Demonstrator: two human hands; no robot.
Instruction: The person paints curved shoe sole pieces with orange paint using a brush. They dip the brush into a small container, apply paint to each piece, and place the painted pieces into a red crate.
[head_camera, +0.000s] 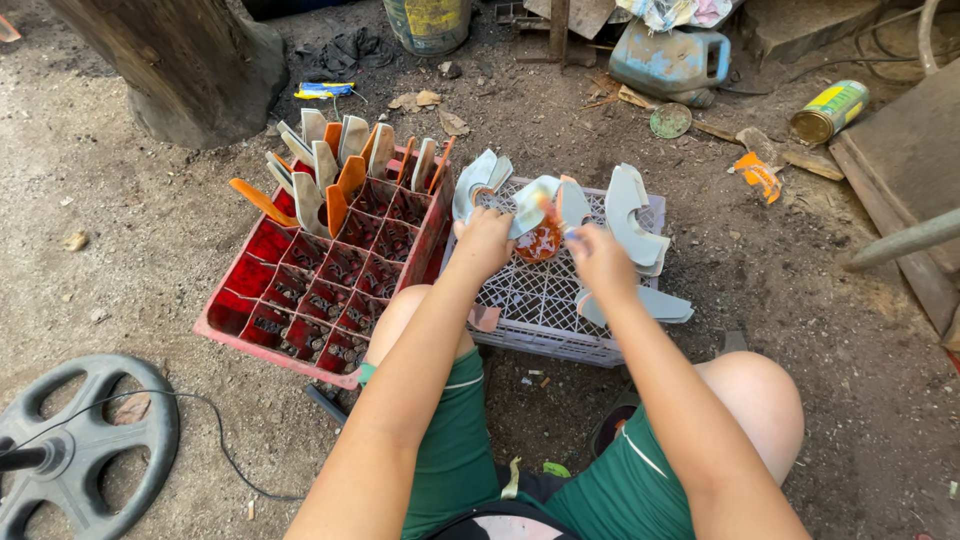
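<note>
Curved pale blue-grey plastic piece (530, 203), crescent-shaped, is held up over the white plastic lattice crate (540, 300). Directly beneath and behind it sits a small orange, speckled object (541, 243); kind cannot be told. Left hand (483, 243) is closed around the left end of the curved piece, fingers curled. Right hand (598, 255) is closed at the right end, something small and bluish pinched at the fingertips; too blurred to identify.

On the white crate, more pale curved pieces: one leaning at the far left corner (478, 180), a stack standing on the right side (632, 215), one lying flat at the near right edge (640, 303).

Touching the white crate on its left, a red plastic bottle crate with square compartments (300, 300). Its far compartments hold upright grey and orange curved pieces (340, 170); near compartments show bare.

Both crates stand on bare dirt ground (150, 240). Person crouches, green shorts (460, 440), knees either side of the white crate.

Periphery: black spoked wheel (85, 440) near left; blue plastic jerry can (670, 58) and a tin can lying on its side (830, 110) beyond.
</note>
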